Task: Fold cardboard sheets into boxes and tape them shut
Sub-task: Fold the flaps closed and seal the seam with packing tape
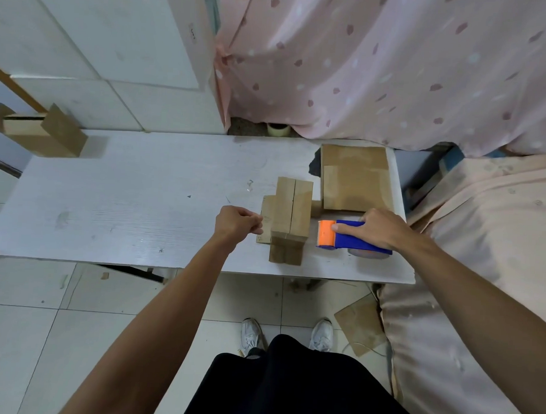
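White table (141, 185) carries the cardboard box (291, 220) near its right end; the right hand (380, 228), palm down, clasps the blue-and-orange tape dispenser (342, 238) just right of it, roll (368, 253) mostly covered; the left hand (238, 224) curls its fingers at the box's side flap (266, 212), pinching or merely touching unclear.

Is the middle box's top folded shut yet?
Shut but seemingly untaped: the two top flaps of the box meet along a bare dark seam. The right hand holds the dispenser beside it.
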